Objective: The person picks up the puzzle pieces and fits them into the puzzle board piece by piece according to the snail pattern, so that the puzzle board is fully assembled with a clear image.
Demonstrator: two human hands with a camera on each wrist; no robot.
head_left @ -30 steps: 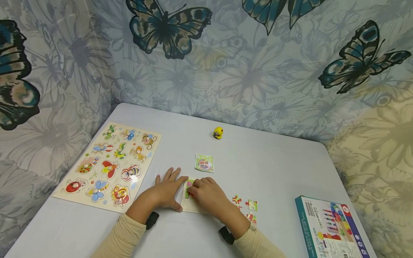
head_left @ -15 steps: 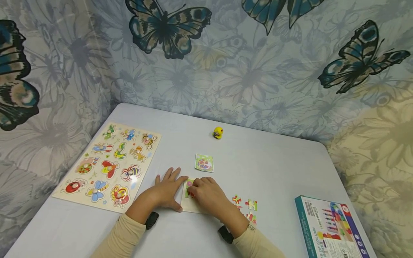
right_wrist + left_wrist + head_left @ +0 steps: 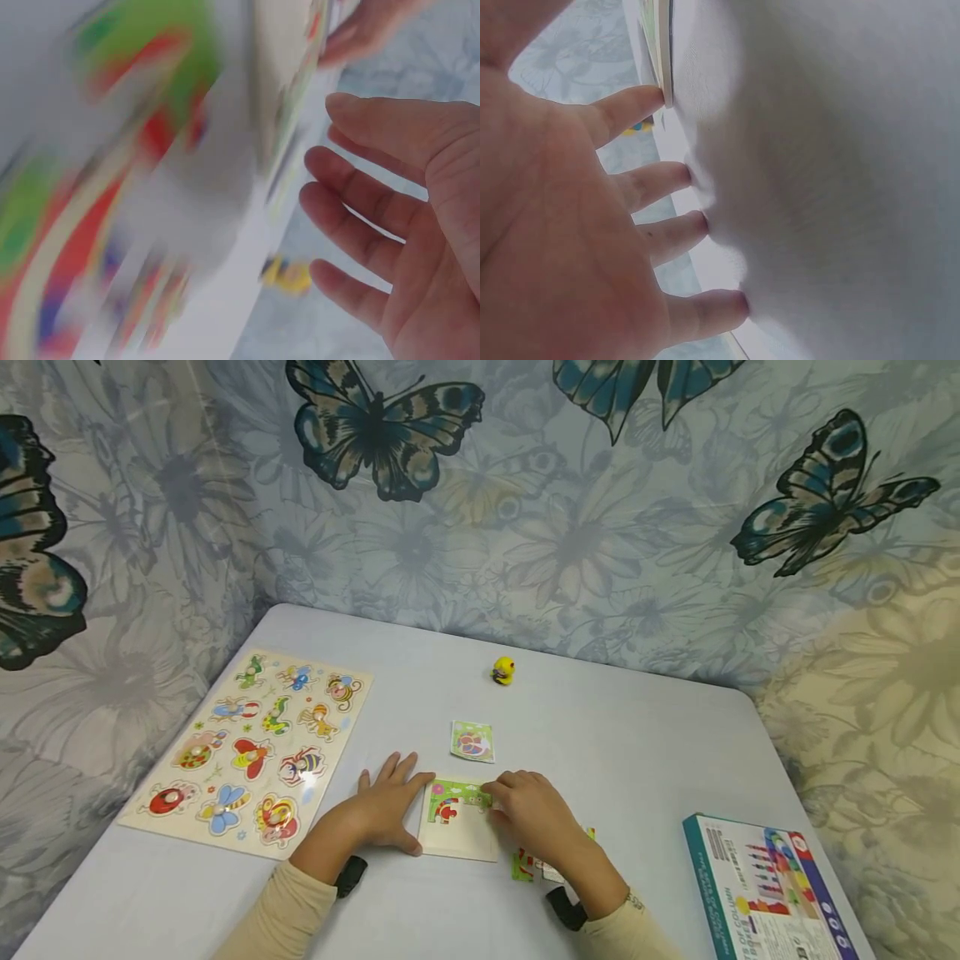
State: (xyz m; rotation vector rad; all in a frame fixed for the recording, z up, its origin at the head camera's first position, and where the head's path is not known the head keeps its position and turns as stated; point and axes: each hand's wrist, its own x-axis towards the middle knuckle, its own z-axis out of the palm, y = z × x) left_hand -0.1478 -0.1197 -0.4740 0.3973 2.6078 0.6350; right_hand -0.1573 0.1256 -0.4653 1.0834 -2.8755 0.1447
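A small wooden puzzle tray point(image 3: 459, 843) lies in the middle of the table, with joined green and red jigsaw pieces point(image 3: 447, 811) along its top and upper left. My left hand point(image 3: 386, 806) spreads its fingers beside the tray's left edge; in the left wrist view its fingertips press on the tabletop and one touches the tray's edge. My right hand point(image 3: 532, 814) is at the tray's right side, fingers loosely bent. Nothing shows between them in the right wrist view. Loose jigsaw pieces point(image 3: 522, 865) lie under and beside the right wrist, partly hidden.
Behind the tray lies a small picture card point(image 3: 472, 741), and a yellow toy duck point(image 3: 503, 671) stands farther back. A large insect puzzle board point(image 3: 247, 752) covers the table's left side. A printed box point(image 3: 772, 885) sits at the right front. A patterned wall rises behind.
My right hand has moved right from over the tray's middle, uncovering the joined pieces, and now covers some loose ones. The left hand stays in place. The head view has shifted slightly.
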